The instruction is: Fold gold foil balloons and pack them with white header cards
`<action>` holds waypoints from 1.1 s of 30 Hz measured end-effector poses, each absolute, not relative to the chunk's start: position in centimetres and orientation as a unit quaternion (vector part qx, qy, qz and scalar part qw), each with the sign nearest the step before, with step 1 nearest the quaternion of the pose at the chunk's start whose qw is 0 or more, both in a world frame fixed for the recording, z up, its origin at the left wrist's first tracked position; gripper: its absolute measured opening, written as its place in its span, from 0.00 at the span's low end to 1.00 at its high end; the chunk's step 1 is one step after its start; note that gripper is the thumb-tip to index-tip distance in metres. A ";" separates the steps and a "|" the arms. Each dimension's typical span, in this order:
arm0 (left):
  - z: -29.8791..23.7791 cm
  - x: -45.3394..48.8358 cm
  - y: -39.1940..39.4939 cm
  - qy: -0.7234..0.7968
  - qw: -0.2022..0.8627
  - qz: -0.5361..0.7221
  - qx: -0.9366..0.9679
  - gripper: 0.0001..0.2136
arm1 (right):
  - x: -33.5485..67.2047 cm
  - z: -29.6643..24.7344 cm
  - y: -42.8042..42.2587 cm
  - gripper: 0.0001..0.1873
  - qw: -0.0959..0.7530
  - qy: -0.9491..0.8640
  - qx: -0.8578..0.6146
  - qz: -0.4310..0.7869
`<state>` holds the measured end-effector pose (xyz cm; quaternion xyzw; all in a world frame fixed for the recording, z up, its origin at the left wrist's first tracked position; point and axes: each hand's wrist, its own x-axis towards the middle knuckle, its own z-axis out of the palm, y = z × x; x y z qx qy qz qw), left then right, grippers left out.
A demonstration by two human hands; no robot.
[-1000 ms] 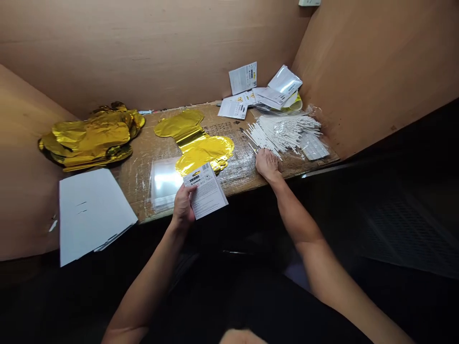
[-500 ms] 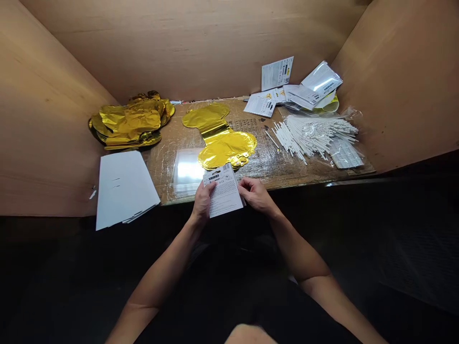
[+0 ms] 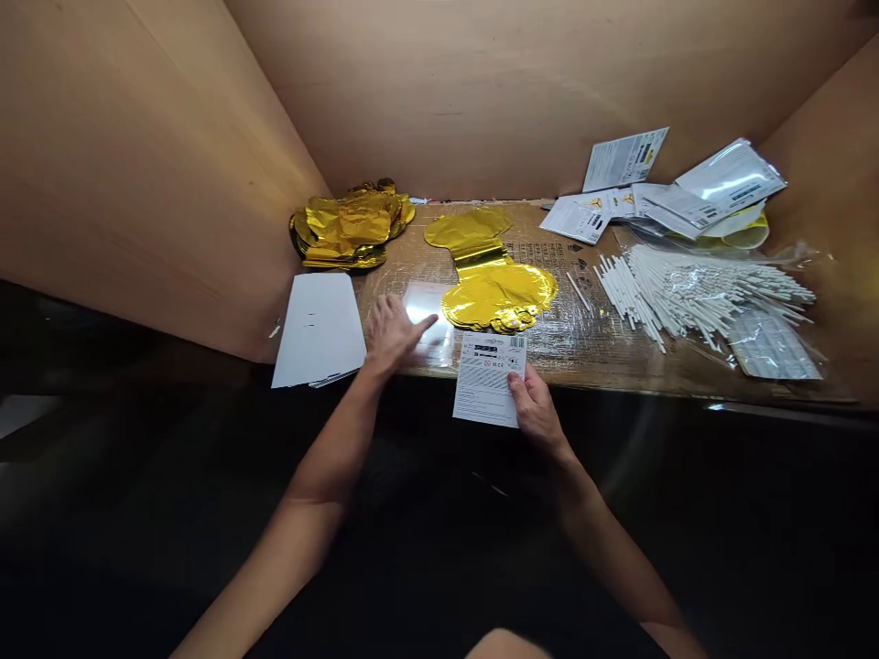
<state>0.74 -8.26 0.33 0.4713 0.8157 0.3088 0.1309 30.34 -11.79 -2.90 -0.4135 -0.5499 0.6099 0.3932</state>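
My right hand (image 3: 539, 403) grips a printed white card (image 3: 486, 389) by its right edge, thumb on top, in front of the table edge. The card's face carries small text, symbols and a barcode. My left hand (image 3: 393, 331) is open, fingers spread, over the left part of a stack of clear plastic sleeves (image 3: 434, 340). Whether its fingertips touch the sleeves I cannot tell. Just beyond the card lies a stack of flat gold foil balloons (image 3: 498, 295), folded in the middle.
Crumpled gold foil balloons (image 3: 350, 229) lie at the back left, with blank white cards (image 3: 320, 329) in front. On the right are white paper sticks (image 3: 687, 293) in an open plastic bag, and printed cards and packets (image 3: 728, 188). Wooden panels (image 3: 481, 101) enclose the table.
My left hand has let go of the card and moved left to the clear sleeves. The right hand now holds the card alone. The view has turned left.
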 end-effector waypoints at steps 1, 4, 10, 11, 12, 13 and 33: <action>0.7 -1.5 -7.4 0.846 0.113 0.252 0.456 0.33 | 30.5 -3.0 -11.8 0.25 0.391 -0.547 -0.409 0.617; 1.4 -6.8 -6.0 0.844 0.237 0.188 0.442 0.22 | 31.0 -3.0 -11.7 0.26 0.380 -0.543 -0.395 0.636; 2.0 -9.5 -6.7 0.787 0.367 0.276 0.413 0.19 | 31.1 -3.0 -11.6 0.27 0.371 -0.544 -0.392 0.643; 2.1 -9.5 -6.9 0.774 0.390 0.295 0.403 0.18 | 31.0 -3.0 -11.6 0.27 0.372 -0.542 -0.393 0.643; 2.1 -9.5 -7.2 0.762 0.409 0.314 0.392 0.17 | 30.8 -2.9 -11.6 0.27 0.372 -0.538 -0.391 0.648; 2.1 -9.5 -7.5 0.751 0.422 0.335 0.381 0.17 | 30.6 -2.8 -11.7 0.27 0.371 -0.531 -0.386 0.657; 5.6 0.2 -15.8 0.502 0.616 0.539 0.279 0.22 | 24.4 2.3 -9.4 0.19 0.229 -0.614 -0.262 0.708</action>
